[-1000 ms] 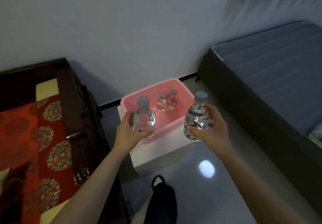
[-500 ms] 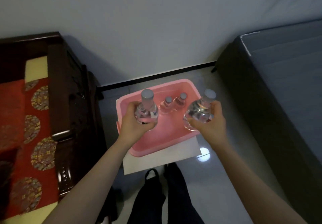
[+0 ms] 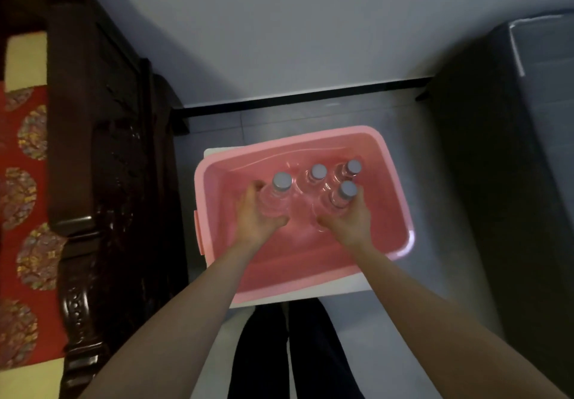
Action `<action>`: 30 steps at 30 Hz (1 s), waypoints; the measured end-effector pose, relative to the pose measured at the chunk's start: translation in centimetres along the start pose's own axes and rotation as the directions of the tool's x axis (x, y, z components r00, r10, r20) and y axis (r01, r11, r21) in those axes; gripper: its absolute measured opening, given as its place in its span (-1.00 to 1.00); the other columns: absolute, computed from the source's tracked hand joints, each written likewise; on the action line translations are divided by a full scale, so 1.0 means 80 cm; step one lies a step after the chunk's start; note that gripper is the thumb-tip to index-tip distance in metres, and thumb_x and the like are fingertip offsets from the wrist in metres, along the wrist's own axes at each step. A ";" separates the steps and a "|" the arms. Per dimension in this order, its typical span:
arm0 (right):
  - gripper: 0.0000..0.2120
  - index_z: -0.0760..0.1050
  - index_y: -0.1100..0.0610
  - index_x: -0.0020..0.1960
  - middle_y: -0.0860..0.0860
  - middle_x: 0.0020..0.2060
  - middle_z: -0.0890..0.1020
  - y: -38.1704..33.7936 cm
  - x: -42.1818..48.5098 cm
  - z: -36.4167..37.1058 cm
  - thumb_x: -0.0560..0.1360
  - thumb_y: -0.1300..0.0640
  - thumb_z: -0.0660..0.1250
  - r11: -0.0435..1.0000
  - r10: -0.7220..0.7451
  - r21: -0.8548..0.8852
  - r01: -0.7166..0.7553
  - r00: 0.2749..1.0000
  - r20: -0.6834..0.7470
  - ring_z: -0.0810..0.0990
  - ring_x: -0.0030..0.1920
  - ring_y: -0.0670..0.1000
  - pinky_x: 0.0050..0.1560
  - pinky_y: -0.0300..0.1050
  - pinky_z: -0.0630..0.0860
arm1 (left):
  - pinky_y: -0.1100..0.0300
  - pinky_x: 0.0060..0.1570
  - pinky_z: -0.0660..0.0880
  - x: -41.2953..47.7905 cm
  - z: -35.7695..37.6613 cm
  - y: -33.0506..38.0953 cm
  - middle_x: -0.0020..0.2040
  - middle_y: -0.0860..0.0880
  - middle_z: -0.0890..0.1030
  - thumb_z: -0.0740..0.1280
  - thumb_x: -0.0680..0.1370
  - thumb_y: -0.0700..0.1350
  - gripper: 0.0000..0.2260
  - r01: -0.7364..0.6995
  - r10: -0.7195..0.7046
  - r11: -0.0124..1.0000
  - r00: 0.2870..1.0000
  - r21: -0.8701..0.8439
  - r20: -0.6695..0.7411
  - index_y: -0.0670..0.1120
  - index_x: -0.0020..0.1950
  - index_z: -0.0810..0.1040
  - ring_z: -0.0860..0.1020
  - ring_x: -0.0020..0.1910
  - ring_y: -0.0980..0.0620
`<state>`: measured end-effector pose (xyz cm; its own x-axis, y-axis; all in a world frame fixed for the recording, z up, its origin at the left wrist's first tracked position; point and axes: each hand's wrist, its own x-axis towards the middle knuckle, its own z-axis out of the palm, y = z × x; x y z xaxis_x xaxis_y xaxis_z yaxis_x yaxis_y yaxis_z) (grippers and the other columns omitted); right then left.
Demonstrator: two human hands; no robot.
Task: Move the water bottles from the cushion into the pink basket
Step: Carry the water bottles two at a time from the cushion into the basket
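Far left: red cushion with round gold medallions (image 3: 28, 199) on a dark carved wooden bench (image 3: 105, 156). No bottles visible on the part of the cushion in view; the rest is out of frame.

Centre: pink rectangular plastic basket (image 3: 400, 187) sitting on a white boxlike stand (image 3: 310, 294), between the bench and a dark grey bed (image 3: 528, 181) at right. Raised this way the basket is probably easier to reach from a standing position; the person's dark trouser legs (image 3: 292, 352) are just in front of it.

Left hand (image 3: 259, 218) is inside the basket, fingers curled closed around the body of a clear plastic water bottle with a grey cap (image 3: 276, 196). Bottle upright, long axis vertical, cap toward the camera. Gripped low on the body, likely so the base can go down flat.

Behind and between the hands: two more clear grey-capped bottles (image 3: 318, 172) standing upright near the far wall, close together.

Right hand (image 3: 349, 220) likewise wrapped shut around a second clear grey-capped bottle (image 3: 340, 201), upright or leaning slightly away, cap up.

Whether either held bottle's base touches the basket floor I cannot tell; the clear bodies blur into the pink. Judged step: setting both down beside the standing pair, then letting go.
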<state>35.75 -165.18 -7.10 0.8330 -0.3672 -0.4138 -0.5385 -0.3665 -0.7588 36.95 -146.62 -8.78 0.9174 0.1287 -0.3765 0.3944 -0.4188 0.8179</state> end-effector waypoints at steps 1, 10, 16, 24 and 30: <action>-0.44 0.37 0.02 0.10 -0.02 -0.06 0.63 0.009 0.009 0.008 0.21 0.14 0.56 1.000 0.015 -0.024 -0.015 1.000 -0.005 0.64 -0.10 -0.07 -0.14 -0.29 0.52 | -0.08 0.20 0.41 0.006 0.009 -0.010 0.15 -0.08 0.53 0.59 0.11 -0.15 -0.31 -0.003 0.003 0.999 1.000 0.034 -0.017 -0.11 0.20 0.43 0.46 0.18 -0.16; -0.26 0.31 0.20 0.26 0.21 0.12 0.46 0.036 0.042 0.059 0.17 0.26 0.57 0.989 0.129 -0.031 -0.146 0.943 -0.308 0.48 0.09 0.21 0.10 -0.02 0.39 | 0.03 0.14 0.40 0.049 0.058 -0.040 0.13 -0.13 0.56 0.59 0.12 -0.28 -0.36 -0.054 0.057 0.998 0.991 0.033 -0.117 -0.15 0.17 0.50 0.48 0.12 -0.20; -0.22 0.32 0.23 0.26 0.23 0.14 0.45 0.036 0.041 0.077 0.14 0.29 0.62 0.958 0.286 0.154 -0.241 0.835 -0.470 0.47 0.14 0.24 0.16 -0.07 0.31 | -0.05 0.13 0.45 0.068 0.067 -0.030 0.09 -0.10 0.56 0.60 0.16 -0.30 -0.42 -0.145 0.143 0.989 0.979 -0.005 -0.146 -0.17 0.13 0.52 0.51 0.11 -0.19; -0.26 0.37 0.20 0.20 0.19 0.14 0.48 0.035 0.042 0.053 0.13 0.15 0.64 0.965 0.229 -0.039 -0.259 0.906 -0.357 0.44 0.18 0.22 0.14 0.01 0.37 | -0.02 0.11 0.46 0.081 0.062 -0.032 0.11 -0.10 0.57 0.55 0.15 -0.35 -0.43 -0.168 0.170 0.985 0.983 0.038 -0.068 -0.13 0.12 0.52 0.51 0.13 -0.19; -0.67 0.53 0.12 -0.01 0.07 -0.01 0.53 0.024 0.025 0.019 0.26 0.18 0.51 0.970 0.074 -0.206 -0.132 0.960 -0.270 0.54 -0.01 0.18 -0.05 0.00 0.47 | 0.22 0.14 0.33 0.075 0.039 -0.018 0.18 -0.13 0.54 0.57 0.22 -0.25 -0.44 -0.168 0.168 0.970 0.986 0.178 0.016 -0.13 0.19 0.53 0.48 0.19 -0.16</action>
<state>36.58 -165.28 -10.13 0.7257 -0.6106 -0.3170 -0.6584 -0.4828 -0.5774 41.75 -148.06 -13.63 0.9696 0.0423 -0.2410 0.2192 -0.5880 0.7786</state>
